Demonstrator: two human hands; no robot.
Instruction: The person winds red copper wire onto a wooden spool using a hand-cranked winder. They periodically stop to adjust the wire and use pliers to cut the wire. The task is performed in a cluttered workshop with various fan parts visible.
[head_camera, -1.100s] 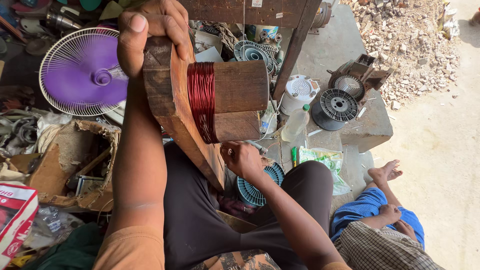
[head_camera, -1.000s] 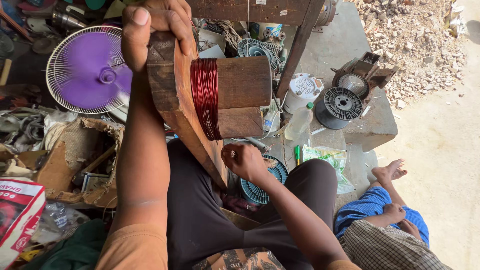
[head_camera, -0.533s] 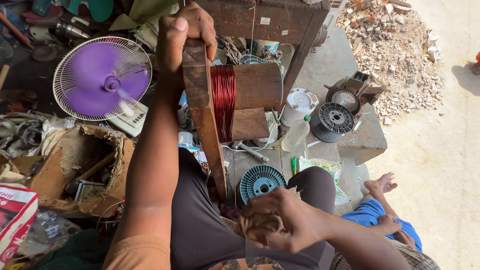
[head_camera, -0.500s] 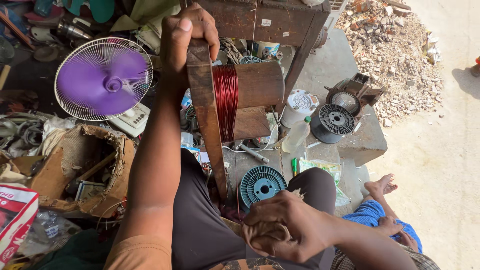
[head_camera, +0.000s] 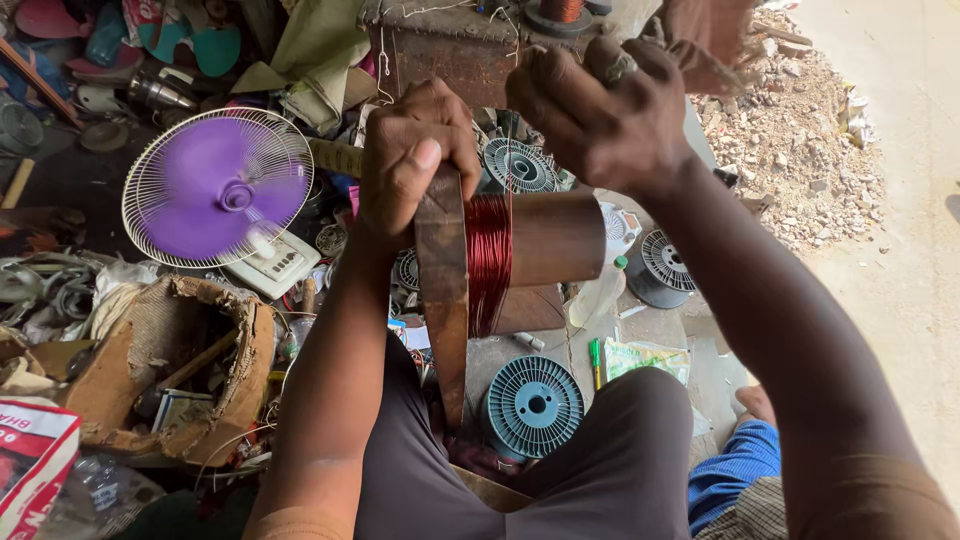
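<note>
Left hand (head_camera: 415, 160): fingers curled over the top of the upright wooden board (head_camera: 441, 290), thumb pressed flat on its near face; it steadies the former
Right hand (head_camera: 600, 110): raised above the block, fingers bunched together, seemingly pinching the thin copper wire (head_camera: 510, 150), which is too fine to see clearly at the fingertips
Coil (head_camera: 488, 262): reddish enamelled turns packed in a band around the wooden former block (head_camera: 555, 240), tight against the board
Wire path: drops from the right hand down to the coil
Doing it well, as I judge: keep the wire taut, lay each turn beside the last, hold the board steady
Risk: slack or crossed turns, scraped enamel
Nearby: teal wire spool (head_camera: 534, 406) between the knees, purple table fan (head_camera: 218, 188) at left
</note>
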